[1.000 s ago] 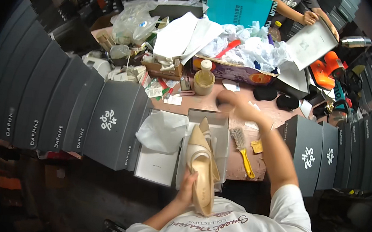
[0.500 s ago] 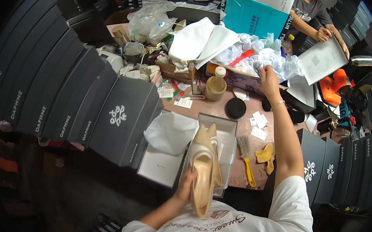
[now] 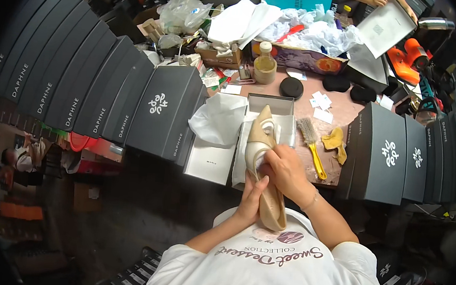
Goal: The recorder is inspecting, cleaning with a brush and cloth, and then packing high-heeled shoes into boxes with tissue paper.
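— Between both hands, what's that?
— Beige pointed shoe (image 3: 265, 167), above the open shoebox (image 3: 274, 111). Left hand (image 3: 251, 194) fingers clasp its heel end; right hand (image 3: 285, 170) fingers curl, seemingly pressing inside.

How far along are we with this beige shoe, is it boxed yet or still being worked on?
Not boxed yet. Done: the open shoe box sits ready on the table with white tissue paper spread beside it. In hand: the left hand props the beige pointed shoe from below while the right hand presses on its middle. Left: the shoe is above the box, not in it, and the brush lies unused.
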`<act>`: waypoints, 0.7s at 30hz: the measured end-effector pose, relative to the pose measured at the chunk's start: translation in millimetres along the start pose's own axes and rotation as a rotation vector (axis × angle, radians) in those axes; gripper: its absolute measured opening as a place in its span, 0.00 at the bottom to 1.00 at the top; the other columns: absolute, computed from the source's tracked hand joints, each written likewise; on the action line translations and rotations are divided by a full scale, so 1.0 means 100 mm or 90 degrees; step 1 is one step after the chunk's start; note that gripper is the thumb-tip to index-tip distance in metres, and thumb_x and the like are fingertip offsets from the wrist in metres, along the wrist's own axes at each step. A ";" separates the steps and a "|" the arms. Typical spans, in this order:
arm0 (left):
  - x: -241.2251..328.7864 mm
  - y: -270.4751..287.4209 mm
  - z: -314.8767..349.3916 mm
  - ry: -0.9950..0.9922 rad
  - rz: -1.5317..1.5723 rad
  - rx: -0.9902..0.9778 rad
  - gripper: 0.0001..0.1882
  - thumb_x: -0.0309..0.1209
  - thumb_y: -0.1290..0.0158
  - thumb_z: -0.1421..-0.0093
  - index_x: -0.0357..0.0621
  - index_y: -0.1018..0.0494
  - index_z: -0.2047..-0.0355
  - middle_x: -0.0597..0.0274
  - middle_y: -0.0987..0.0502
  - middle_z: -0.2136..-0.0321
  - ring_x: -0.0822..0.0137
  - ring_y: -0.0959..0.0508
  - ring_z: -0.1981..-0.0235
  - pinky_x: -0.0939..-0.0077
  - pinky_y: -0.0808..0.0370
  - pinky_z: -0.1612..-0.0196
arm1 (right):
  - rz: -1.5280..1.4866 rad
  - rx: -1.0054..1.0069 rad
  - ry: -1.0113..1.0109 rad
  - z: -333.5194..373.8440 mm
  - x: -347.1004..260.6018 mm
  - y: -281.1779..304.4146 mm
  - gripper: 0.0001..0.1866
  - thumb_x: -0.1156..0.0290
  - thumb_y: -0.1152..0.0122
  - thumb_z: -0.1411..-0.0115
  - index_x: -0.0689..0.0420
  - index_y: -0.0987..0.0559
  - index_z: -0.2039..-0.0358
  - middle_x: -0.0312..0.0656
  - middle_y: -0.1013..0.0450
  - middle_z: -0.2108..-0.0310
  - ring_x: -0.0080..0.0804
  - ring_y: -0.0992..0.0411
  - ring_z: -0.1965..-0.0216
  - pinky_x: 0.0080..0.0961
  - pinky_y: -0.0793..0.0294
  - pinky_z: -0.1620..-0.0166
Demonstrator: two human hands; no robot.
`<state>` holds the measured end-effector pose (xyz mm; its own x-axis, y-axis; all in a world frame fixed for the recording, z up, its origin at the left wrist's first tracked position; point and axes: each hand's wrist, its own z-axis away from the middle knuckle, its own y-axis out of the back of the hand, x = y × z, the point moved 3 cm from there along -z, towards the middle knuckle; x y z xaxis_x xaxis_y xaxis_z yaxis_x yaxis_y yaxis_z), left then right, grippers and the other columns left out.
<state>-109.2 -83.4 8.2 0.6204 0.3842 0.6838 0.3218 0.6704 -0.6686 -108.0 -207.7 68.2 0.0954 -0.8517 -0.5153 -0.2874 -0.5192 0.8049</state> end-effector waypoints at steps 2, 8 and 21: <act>-0.03 0.03 -0.02 0.038 0.029 -0.006 0.30 0.34 0.54 0.37 0.52 0.52 0.38 0.57 0.37 0.48 0.62 0.30 0.49 0.64 0.26 0.49 | -0.106 -0.007 -0.084 0.04 0.06 -0.12 0.13 0.73 0.32 0.54 0.60 0.29 0.73 0.46 0.30 0.70 0.47 0.29 0.65 0.36 0.29 0.62; -0.15 0.19 0.10 0.025 -0.021 0.012 0.29 0.35 0.55 0.43 0.44 0.47 0.42 0.50 0.31 0.57 0.60 0.25 0.59 0.65 0.23 0.57 | -0.138 0.136 -0.082 0.00 0.07 -0.12 0.27 0.67 0.30 0.54 0.56 0.31 0.54 0.50 0.30 0.67 0.52 0.28 0.64 0.40 0.27 0.59; -0.06 0.33 -0.04 0.050 -0.083 0.036 0.28 0.31 0.54 0.41 0.43 0.47 0.41 0.49 0.28 0.58 0.58 0.22 0.62 0.63 0.21 0.59 | -0.342 0.019 -0.195 -0.14 0.31 -0.34 0.32 0.68 0.35 0.51 0.62 0.33 0.46 0.62 0.28 0.59 0.60 0.28 0.58 0.40 0.28 0.54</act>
<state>-99.7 -66.5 -19.1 0.6314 0.2424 0.7366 0.3628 0.7471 -0.5569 -82.2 -217.3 29.4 -0.0429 -0.4102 -0.9110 -0.3023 -0.8637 0.4032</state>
